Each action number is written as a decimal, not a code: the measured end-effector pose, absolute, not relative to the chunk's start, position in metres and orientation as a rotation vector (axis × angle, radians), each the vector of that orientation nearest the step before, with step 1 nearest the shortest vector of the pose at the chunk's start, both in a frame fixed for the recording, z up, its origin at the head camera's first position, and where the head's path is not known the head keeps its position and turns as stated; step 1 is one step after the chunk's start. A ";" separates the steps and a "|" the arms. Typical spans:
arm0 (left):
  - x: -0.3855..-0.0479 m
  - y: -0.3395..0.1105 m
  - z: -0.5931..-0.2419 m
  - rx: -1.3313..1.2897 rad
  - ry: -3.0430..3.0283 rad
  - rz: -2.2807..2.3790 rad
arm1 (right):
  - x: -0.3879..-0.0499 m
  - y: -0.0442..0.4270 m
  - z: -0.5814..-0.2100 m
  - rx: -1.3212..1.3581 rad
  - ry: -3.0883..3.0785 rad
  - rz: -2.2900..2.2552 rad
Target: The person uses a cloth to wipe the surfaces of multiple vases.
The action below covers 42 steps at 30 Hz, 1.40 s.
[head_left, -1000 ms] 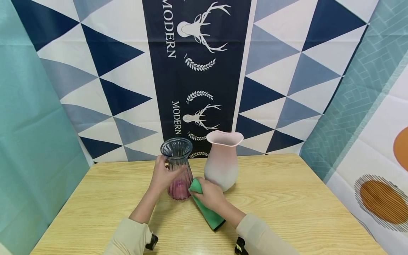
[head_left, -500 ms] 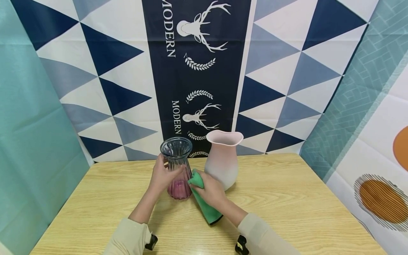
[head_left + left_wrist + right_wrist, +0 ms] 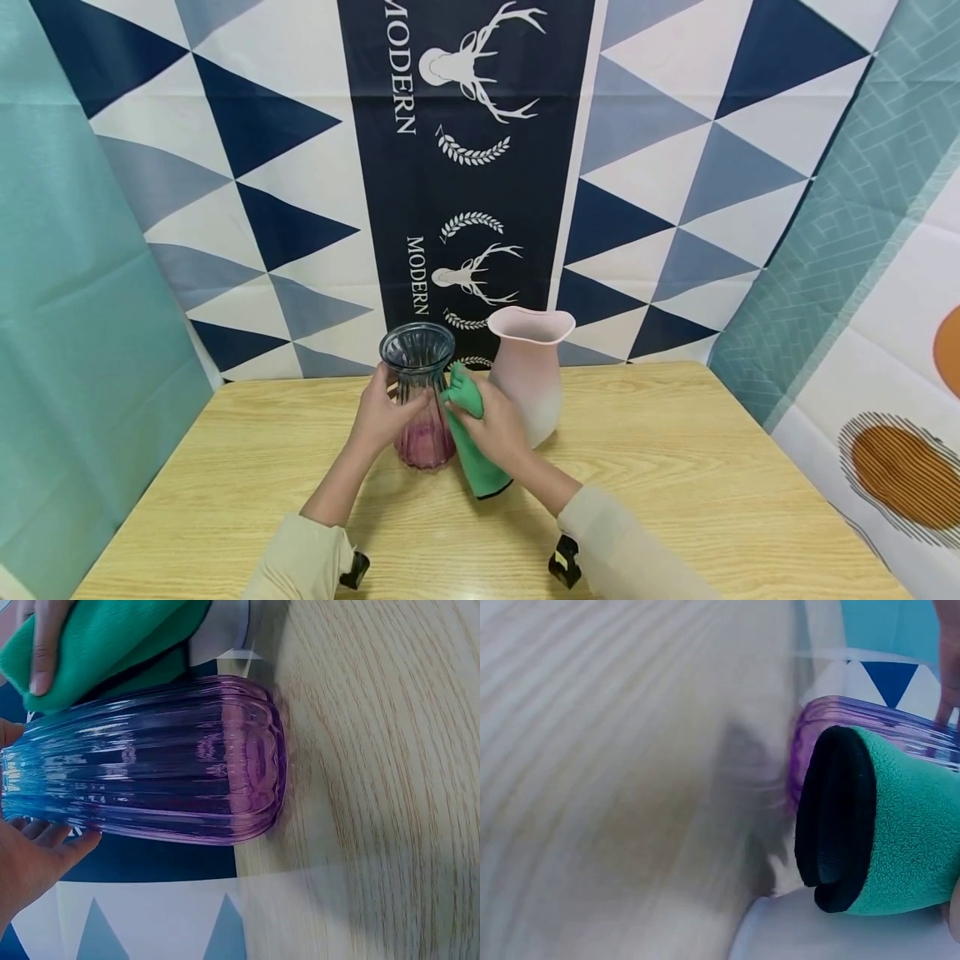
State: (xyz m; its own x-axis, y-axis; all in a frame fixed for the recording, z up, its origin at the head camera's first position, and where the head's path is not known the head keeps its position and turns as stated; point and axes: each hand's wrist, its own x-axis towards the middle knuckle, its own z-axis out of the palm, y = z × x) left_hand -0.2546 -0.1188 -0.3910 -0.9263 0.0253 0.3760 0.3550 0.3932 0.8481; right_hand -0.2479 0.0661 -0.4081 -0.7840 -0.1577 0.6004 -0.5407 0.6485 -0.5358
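A ribbed glass vase [image 3: 424, 437], blue at the rim and fading to pink-purple at the base, stands upright on the table. My left hand [image 3: 382, 417] grips its neck from the left, thumb at the front. In the left wrist view the vase [image 3: 172, 765] shows from neck to base. My right hand [image 3: 498, 425] holds a folded green cloth [image 3: 476, 462] with a black edge against the vase's right side. The cloth [image 3: 911, 825] hangs rolled below the fingers in the right wrist view, where it partly covers the vase.
A pink-and-white vase [image 3: 528, 375] with a wavy rim stands close behind my right hand. The wooden table [image 3: 660, 467] ends at a patterned backdrop [image 3: 465, 183]. Teal sheeting [image 3: 97, 333] borders it on the left.
My right hand has moved upward along the glass vase's right side with the green cloth, whose lower end has risen too. The left hand and both vases stay almost where they were.
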 end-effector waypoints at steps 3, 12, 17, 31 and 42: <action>-0.254 -0.120 -0.390 -0.357 -2.353 -1.553 | -0.250 0.065 -0.402 0.548 -2.286 1.001; -0.254 -0.122 -0.387 -0.373 -2.372 -1.590 | -0.251 0.062 -0.393 0.558 -2.153 1.003; -0.255 -0.123 -0.385 -0.359 -2.381 -1.603 | -0.251 0.060 -0.390 0.559 -2.092 1.026; -0.253 -0.123 -0.381 -0.375 -2.375 -1.675 | -0.252 0.055 -0.393 0.534 -2.090 1.048; -0.259 -0.125 -0.389 -0.401 -2.372 -1.658 | -0.253 0.055 -0.400 0.557 -2.222 0.948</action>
State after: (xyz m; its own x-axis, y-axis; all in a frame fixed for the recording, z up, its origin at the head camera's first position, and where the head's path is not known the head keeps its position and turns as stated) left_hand -0.2591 -0.1246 -0.3886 -0.9387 0.0966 0.3310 0.3440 0.3265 0.8803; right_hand -0.2525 0.0546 -0.4002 -0.6984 -0.1254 0.7047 -0.5955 0.6479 -0.4749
